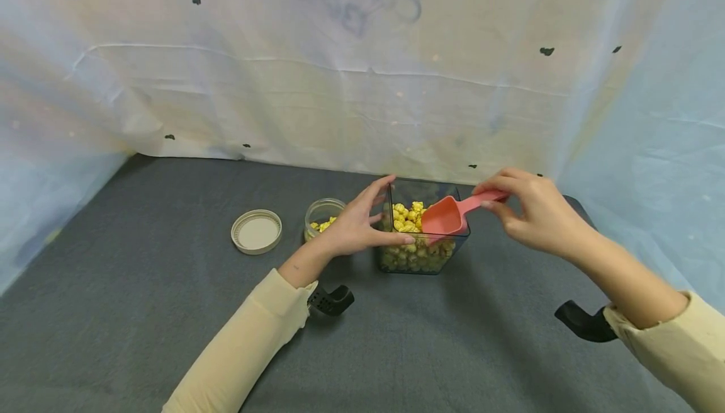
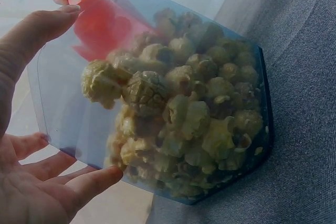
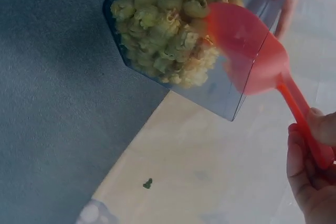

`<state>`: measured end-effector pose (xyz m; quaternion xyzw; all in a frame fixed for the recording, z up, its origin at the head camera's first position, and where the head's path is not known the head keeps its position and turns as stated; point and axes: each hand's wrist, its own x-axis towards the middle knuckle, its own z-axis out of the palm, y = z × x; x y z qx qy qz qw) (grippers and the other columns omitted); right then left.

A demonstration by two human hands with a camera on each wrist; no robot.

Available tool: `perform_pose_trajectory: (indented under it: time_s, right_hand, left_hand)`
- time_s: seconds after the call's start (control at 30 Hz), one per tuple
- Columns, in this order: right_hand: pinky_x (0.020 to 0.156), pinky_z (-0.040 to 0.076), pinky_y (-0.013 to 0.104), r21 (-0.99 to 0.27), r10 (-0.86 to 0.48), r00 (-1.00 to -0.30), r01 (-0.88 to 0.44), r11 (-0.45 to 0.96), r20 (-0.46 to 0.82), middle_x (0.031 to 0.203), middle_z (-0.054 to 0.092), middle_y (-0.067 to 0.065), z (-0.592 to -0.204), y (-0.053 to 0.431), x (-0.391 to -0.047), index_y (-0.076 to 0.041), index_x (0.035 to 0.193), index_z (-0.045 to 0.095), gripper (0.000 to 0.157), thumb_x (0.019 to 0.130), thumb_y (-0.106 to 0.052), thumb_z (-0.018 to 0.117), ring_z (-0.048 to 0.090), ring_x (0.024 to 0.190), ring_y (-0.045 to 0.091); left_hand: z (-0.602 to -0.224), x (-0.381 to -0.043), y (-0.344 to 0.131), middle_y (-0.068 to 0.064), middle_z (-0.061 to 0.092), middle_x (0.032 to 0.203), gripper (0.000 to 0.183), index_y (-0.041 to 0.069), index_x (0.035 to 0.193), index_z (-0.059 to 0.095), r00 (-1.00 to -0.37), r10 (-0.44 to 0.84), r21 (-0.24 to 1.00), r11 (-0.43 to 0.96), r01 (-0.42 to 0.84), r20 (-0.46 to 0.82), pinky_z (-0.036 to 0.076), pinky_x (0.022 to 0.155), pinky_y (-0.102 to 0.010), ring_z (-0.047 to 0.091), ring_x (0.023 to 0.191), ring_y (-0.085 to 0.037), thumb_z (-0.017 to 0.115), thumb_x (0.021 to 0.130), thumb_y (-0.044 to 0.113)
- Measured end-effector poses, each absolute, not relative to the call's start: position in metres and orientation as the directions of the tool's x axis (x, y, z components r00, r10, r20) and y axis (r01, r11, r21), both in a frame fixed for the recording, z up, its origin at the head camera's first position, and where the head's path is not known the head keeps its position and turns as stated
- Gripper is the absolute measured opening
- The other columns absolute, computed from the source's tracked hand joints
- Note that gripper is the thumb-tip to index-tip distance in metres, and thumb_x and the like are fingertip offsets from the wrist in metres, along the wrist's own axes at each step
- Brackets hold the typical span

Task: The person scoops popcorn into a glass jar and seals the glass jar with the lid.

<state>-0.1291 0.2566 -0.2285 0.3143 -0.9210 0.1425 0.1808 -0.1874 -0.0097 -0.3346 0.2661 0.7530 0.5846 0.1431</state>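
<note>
A clear, bluish square container (image 1: 416, 254) of yellow popcorn (image 2: 184, 114) stands on the grey table. My left hand (image 1: 358, 223) holds it at its left side, thumb along the near rim and fingers spread on another wall. In my right hand (image 1: 529, 211) is the handle of a pink scoop (image 1: 443, 216), pinched between thumb and fingers. The scoop's bowl reaches down inside the container and meets the popcorn, as the right wrist view shows. Behind my left wrist, partly hidden, is a round clear jar (image 1: 311, 216) with some popcorn in it.
A round pale lid (image 1: 257, 231) lies on the grey tabletop (image 1: 141, 287), left of the jar. A pale cloth or sheet (image 1: 317, 98) hangs behind the table, with a bluish sheet (image 1: 657, 167) on the right. Black straps or mounts (image 1: 334, 301) stick out from both wrists.
</note>
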Motion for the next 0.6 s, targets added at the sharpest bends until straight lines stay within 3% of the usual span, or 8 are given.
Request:
perform_pose_trajectory:
  time_s: [0.4, 0.6]
  right_hand:
    - [0.068, 0.043, 0.016, -0.326, -0.46, -0.808, -0.575, 0.75, 0.368, 0.1, 0.067, 0.003, -0.261, 0.258, -0.138, -0.007, 0.106, 0.069, 0.022, 0.086, 0.003, 0.067, 0.053, 0.081, 0.004]
    - [0.064, 0.042, 0.013, -0.48, -0.38, -0.852, -0.519, 0.707, 0.36, 0.1, 0.065, 0.005, -0.277, 0.261, -0.136, -0.005, 0.109, 0.068, 0.019, 0.091, -0.001, 0.063, 0.05, 0.076, 0.005]
  left_hand:
    - [-0.334, -0.187, -0.01, 0.001, 0.02, 0.158, 0.098, 0.029, 0.151, 0.021, -0.825, 0.557, 0.954, 0.186, 0.236, 0.096, 0.037, 0.11, -0.044, 0.028, 0.144, -0.022, 0.083, 0.075, 0.025]
    - [-0.335, -0.187, -0.009, 0.001, 0.021, 0.157, 0.099, 0.03, 0.152, 0.021, -0.827, 0.555, 0.954, 0.195, 0.229, 0.086, 0.037, 0.111, -0.044, 0.027, 0.144, -0.022, 0.083, 0.075, 0.025]
